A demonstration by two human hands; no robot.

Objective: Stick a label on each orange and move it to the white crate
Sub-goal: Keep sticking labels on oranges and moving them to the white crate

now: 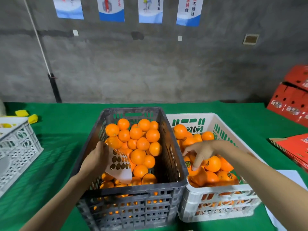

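L hand (98,157) pinches label sheet (120,165) over dark crate (133,185); R hand (200,152), fingers loose, uncurled, touches oranges (214,164) in white crate (216,192).

oranges (138,156): orange | white crate (216,194): white | dark crate (133,204): grey | tablecloth (58,147): green | cartons (290,100): red
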